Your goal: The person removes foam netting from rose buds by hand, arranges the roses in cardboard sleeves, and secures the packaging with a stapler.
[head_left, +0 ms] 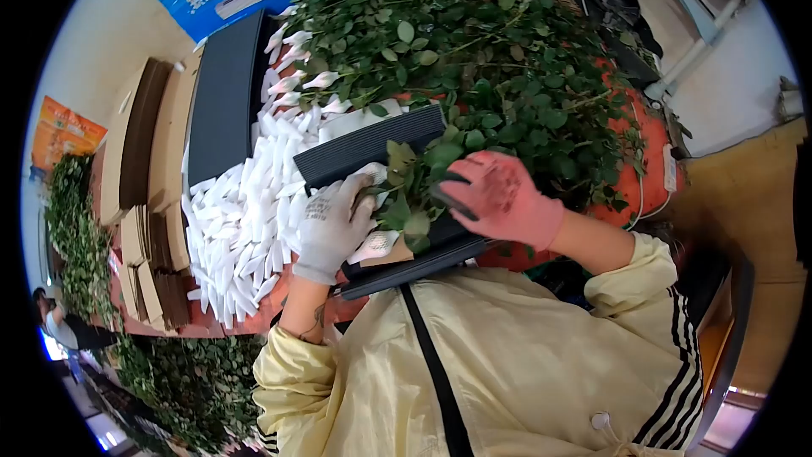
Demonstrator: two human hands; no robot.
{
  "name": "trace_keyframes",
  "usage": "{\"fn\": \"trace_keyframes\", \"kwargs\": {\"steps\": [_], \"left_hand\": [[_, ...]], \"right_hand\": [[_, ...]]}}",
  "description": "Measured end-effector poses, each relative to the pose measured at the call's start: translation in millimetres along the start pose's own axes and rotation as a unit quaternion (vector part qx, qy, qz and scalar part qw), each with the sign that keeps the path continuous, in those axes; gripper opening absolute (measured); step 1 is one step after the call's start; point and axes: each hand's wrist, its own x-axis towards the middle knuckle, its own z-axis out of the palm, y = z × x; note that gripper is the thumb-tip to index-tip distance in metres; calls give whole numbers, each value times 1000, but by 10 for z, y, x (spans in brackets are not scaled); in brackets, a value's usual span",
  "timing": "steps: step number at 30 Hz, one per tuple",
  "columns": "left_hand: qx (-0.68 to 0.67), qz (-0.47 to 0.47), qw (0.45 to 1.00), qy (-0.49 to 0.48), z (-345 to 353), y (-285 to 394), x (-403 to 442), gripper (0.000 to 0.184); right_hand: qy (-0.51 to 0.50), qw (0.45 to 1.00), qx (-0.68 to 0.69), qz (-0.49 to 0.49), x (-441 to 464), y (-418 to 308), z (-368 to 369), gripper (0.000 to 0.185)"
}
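My left hand [332, 224], in a white glove, curls its fingers at the head end of a small bunch of leafy rose stems [414, 182]. A rose head in a white net sleeve [375, 245] shows just below its thumb, and another white netted head is partly hidden at its fingertips. My right hand [503, 199], in a pink-red glove with dark fingertips, bends round the leafy stems on the right side; leaves hide part of its grip. Behind the hands a black corrugated board [370, 147] stands tilted. A second dark board [414, 269] lies close to my body.
White sleeves [245, 211] are heaped left of my hands. A large pile of leafy roses [474, 51] covers the far side of the red-covered table [651, 152]. Folded cardboard [139, 144] and a dark board stack [227, 97] stand left. Another person [63, 322] is at far left.
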Motion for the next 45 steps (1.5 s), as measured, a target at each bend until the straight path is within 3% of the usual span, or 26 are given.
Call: {"fn": "trace_keyframes", "kwargs": {"steps": [5,8,9,10,11,13,15,19,21,23,25,27,28,29,31,32,33,35,37,38,39,41,42,43,44,45], "left_hand": [[13,15,999,-26,-96,44,20,30],[-7,9,1000,-9,-69,16,-37,32],[-5,9,1000,-10,-94,33,-67,32],[35,21,999,22,-135,66,-106,33],[75,34,995,55,-159,84,-151,34],[89,25,996,19,-179,120,-263,38],[132,51,989,-42,-184,302,-347,43],[151,33,986,-67,-139,356,-336,49],[142,-9,983,-113,-286,416,-241,46],[-32,-27,993,-112,-437,446,-196,37],[-79,-14,991,-111,-566,442,-144,42],[-222,-123,930,-268,-762,558,-39,45],[-332,-185,877,-295,-808,590,-41,45],[-328,-178,877,-302,-808,614,-29,45],[-411,-121,863,-268,-793,672,18,44],[-525,-234,786,-230,-754,722,-40,48],[-623,-148,752,-160,-666,542,-125,52],[-673,-107,727,-80,-524,318,-128,46],[-359,-87,927,-66,-371,419,-54,47],[-112,139,984,-16,-275,399,5,51],[-55,210,976,-19,-152,353,2,53],[70,208,975,-21,19,352,62,54],[75,84,986,-126,35,386,2,51],[204,99,958,-175,31,428,38,49],[56,64,984,-156,144,344,42,51],[64,66,985,-143,219,296,29,49]], "right_hand": [[20,1000,9,-22,-132,-4,187,46],[-158,975,-155,34,27,-67,82,51],[-157,975,-153,34,4,35,254,51],[-86,945,-315,-24,48,94,358,51],[-126,953,-277,-4,23,101,421,50],[-166,957,-238,19,5,77,388,50],[-121,989,-84,22,-24,78,320,50],[-66,996,-62,12,-97,135,341,51],[42,990,-136,22,-127,99,249,51],[37,996,-74,14,-124,65,-93,49],[67,998,-6,-18,-135,7,-338,45],[58,996,24,-61,-20,-160,-377,40],[24,997,-7,-67,23,-202,-255,41],[-10,997,-39,-72,67,-222,-151,42],[32,995,-59,-69,70,-195,-154,46],[55,997,-7,-59,38,-162,-136,50],[79,994,45,-52,25,-128,-141,54],[53,996,67,-34,44,-122,-217,64],[116,986,100,-68,40,-106,-157,70],[112,984,120,-72,25,-109,-118,70],[113,984,113,-73,7,-121,-95,70],[93,980,155,-77,-24,-144,-52,71],[82,974,193,-81,-72,-97,-55,72],[71,967,230,-85,-115,-53,-68,73],[160,955,233,-92,-176,6,-111,74],[247,935,236,-99,-230,45,-159,75]]}}
